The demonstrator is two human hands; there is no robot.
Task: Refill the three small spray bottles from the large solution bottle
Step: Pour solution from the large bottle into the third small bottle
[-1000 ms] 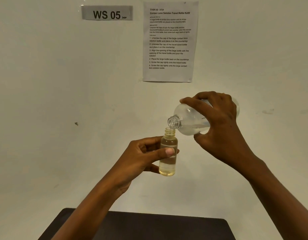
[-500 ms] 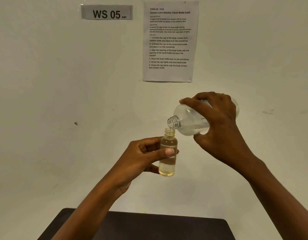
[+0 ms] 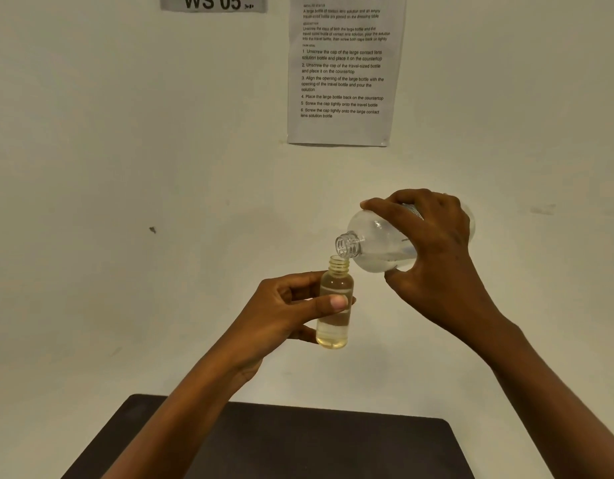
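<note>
Left hand (image 3: 281, 312), centre of the frame: grasps the small spray bottle (image 3: 333, 330) upright in the air, with the thumb across its front and the fingers curled behind. The bottle is uncapped, amber-tinted and holds liquid. Right hand (image 3: 433, 243), higher and right of centre: wraps from above around the large solution bottle (image 3: 378, 243), which is tilted almost level with its neck pointing lower left. Its open threaded mouth sits just over the small bottle's mouth; whether the rims touch cannot be told. Clear liquid lies along its lower side. Dark tabletop (image 3: 298, 444), bottom of the frame, beneath both forearms. Pale wall (image 3: 125, 167) behind carries a printed instruction sheet (image 3: 343, 70) at upper centre and a "WS 05" sign (image 3: 213, 2) at the top edge, to the sheet's left.
</note>
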